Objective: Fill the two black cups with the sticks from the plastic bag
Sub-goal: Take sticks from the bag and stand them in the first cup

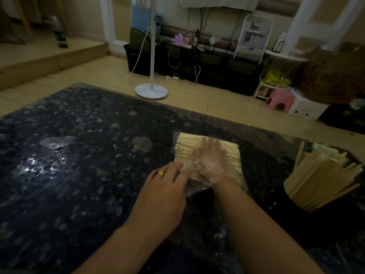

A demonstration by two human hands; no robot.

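A clear plastic bag [197,189] lies near the middle of the dark speckled table [79,155], packed with pale wooden sticks [187,147] laid side by side. My right hand [211,157] is inside the bag, with straight fingers lying flat on the sticks under the plastic. My left hand [164,186], wearing a gold ring, pinches the crumpled mouth of the bag beside my right wrist. At the right edge stands a black cup [296,202] crammed with upright sticks [324,175]. I cannot make out a second cup.
Beyond the table's far edge, on the wooden floor, stand a white fan stand with a round base [151,91], a low black cabinet [207,64] with cables, and a pink stool [279,99].
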